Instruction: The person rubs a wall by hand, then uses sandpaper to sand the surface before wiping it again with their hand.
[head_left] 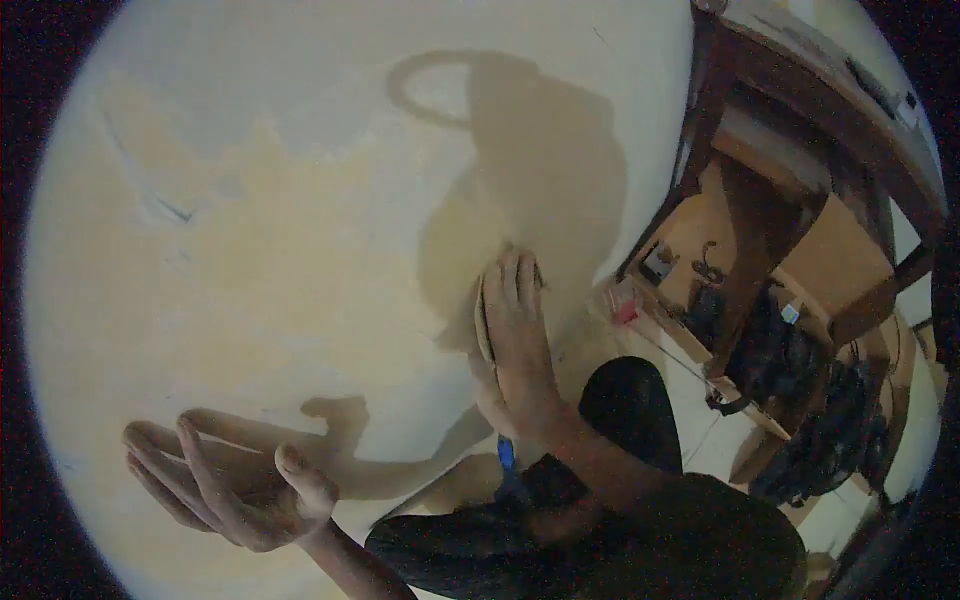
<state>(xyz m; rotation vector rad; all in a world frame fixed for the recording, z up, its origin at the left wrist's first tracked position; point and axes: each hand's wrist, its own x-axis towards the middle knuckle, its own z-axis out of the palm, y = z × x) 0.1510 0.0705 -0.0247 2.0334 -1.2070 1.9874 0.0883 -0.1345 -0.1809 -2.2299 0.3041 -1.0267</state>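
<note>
My left hand (235, 485) is at the lower left, palm turned up, fingers apart, with nothing in it. Near the middle, my right hand (518, 335) is pressed against the pale, patchy wall (300, 270), its fingers wrapped over a thin, flat tan-edged piece (484, 325). Most of that piece is hidden behind the hand, so what it is cannot be made out. Shadows of the head and both hands fall on the wall. A small blue item (506, 455) shows just below my right wrist.
On the right stands a dark wooden table (830, 75). Under it are open cardboard boxes (835, 260) with cables and dark bags (785, 345). A small red and white packet (624, 302) lies by the wall. My dark-clothed legs (630, 410) are at the bottom.
</note>
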